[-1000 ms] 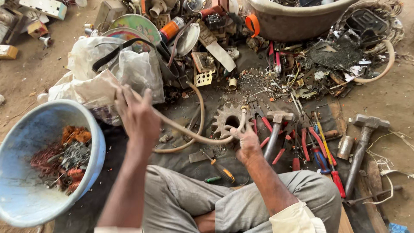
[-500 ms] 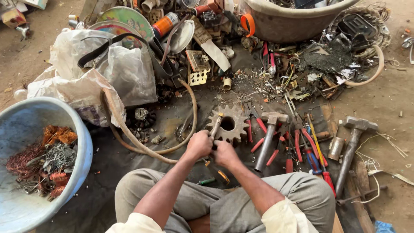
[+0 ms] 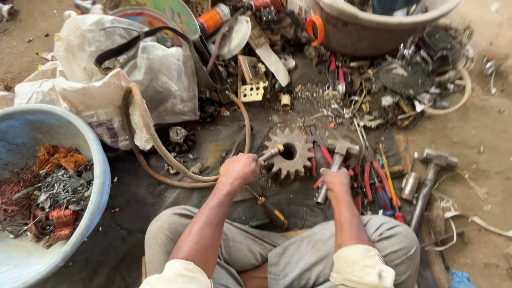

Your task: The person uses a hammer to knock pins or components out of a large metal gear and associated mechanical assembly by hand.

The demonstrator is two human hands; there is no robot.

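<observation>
Beige hose [image 3: 160, 154] end aimed right at gear [image 3: 289, 153] — left hand [image 3: 240, 169] clenched round it, right hand [image 3: 336, 181] gripping hammer [image 3: 333, 162] handle

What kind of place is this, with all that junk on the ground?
Probably an outdoor scrap-sorting spot on bare dirt. A basin holds copper wire, a big gear and hammers lie on a dark mat, and broken metal parts are heaped around.

Your left hand [image 3: 239, 169] is fisted, knuckles up, arm stretched forward; your right hand [image 3: 337, 181] is curled closed, forearm angled inward.
</observation>
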